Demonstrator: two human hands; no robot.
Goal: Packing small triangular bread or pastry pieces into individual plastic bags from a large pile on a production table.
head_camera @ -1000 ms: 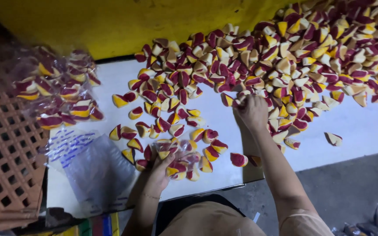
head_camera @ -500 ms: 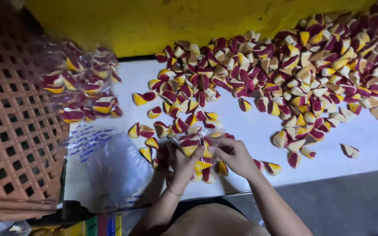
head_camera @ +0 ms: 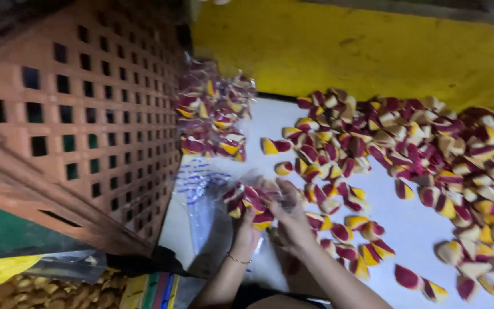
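**Both hands came together on a clear bag of sweets**

A second before, your right hand (head_camera: 293,220) was out in the loose heap of red, yellow and cream wedge sweets (head_camera: 407,154) while your left hand (head_camera: 247,232) worked near the table's front edge. By this moment you had drawn the right one back, and both hands met at a clear plastic bag (head_camera: 253,197) held just above the white table (head_camera: 418,229), to the left of the heap. Your left hand was closed around the bag from below, with a thin bracelet at the wrist; your right hand was curled narrow over the bag's top, fingers pinched in among the pieces. The bag already showed a good clump of sweets inside, so the handful you had gathered seemed to be in it rather than on the table.

More flat empty bags (head_camera: 207,223) lay just beside your left hand. A filled bag (head_camera: 212,123) rested farther back against the brown lattice crate (head_camera: 81,126). The view had also swung left, bringing the crate much closer in
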